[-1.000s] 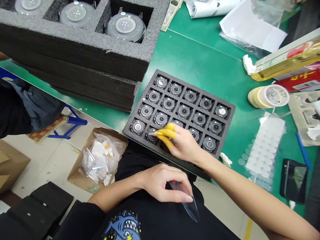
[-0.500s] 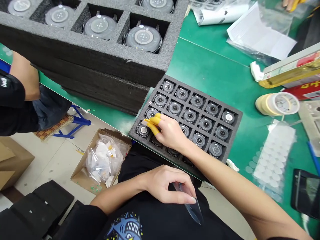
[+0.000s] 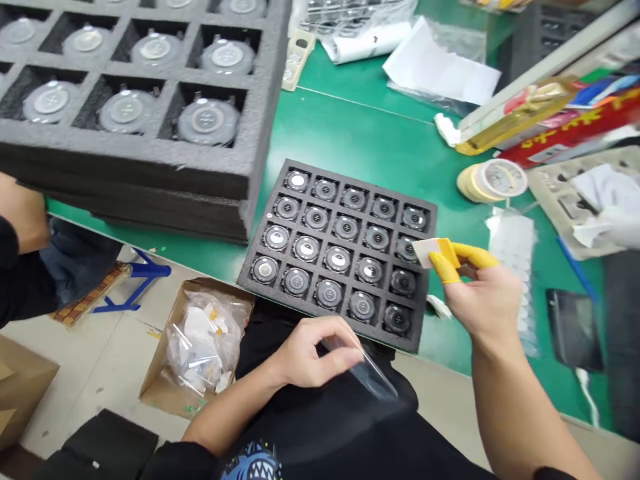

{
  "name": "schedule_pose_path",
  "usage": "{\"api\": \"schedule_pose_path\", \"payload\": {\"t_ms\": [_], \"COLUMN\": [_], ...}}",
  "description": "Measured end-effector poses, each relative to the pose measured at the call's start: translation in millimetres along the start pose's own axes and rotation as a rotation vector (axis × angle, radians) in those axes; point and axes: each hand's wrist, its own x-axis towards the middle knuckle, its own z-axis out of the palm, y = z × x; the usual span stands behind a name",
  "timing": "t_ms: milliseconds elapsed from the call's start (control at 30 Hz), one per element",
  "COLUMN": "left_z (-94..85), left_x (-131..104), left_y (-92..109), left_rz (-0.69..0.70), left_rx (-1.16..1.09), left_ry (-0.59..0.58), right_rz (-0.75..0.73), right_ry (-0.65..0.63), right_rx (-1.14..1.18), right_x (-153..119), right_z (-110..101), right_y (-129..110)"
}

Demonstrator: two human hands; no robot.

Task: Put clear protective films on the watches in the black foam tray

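Observation:
My left hand (image 3: 317,353) pinches a clear plastic film (image 3: 373,373) over my lap, just below the front edge of a small foam tray (image 3: 430,217). Round dark watch-like units with shiny backs, such as one unit (image 3: 329,293), fill the tray's square compartments. Yellow covers sit on the thumb and a finger or fingers of my right hand (image 3: 475,287). Between them it grips a small yellow-and-white piece (image 3: 425,252), raised at the tray's right side.
Stacked large foam trays (image 3: 220,157) stand at the upper left. A tape roll (image 3: 493,180), a sheet of round stickers (image 3: 513,247) and a phone (image 3: 575,329) lie right. Below left is a cardboard box (image 3: 150,373) of scraps; another person's arm (image 3: 23,213) shows at left.
My right hand has moved right, from the left part of the small tray to beyond its right side, still holding the small piece. My left hand keeps the film. The camera view has shifted.

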Motion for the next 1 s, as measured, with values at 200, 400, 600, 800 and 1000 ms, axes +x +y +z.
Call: {"api": "schedule_pose_path", "payload": {"t_ms": [200, 400, 600, 800, 1000], "left_z": [8.4, 16.3, 20.8, 34.3, 43.1], "left_x": [17, 22, 29, 37, 45], "left_y": [4, -3, -1, 4, -2], "left_rz": [-0.065, -0.028, -0.034, 0.021, 0.099], "left_rx": [-0.031, -0.042, 0.038, 0.092, 0.173], "left_ry": [0.231, 0.246, 0.243, 0.207, 0.161], "right_rz": [0.263, 0.265, 0.172, 0.125, -0.175], "right_ry": [-0.028, 0.076, 0.088, 0.182, -0.231], "right_rx": [-0.021, -0.002, -0.176, 0.363, 0.806], "right_x": [3, -5, -8, -57, -123], "right_z": [-25, -9, -5, -36, -47], "right_y": [77, 115, 120, 28, -51]}}
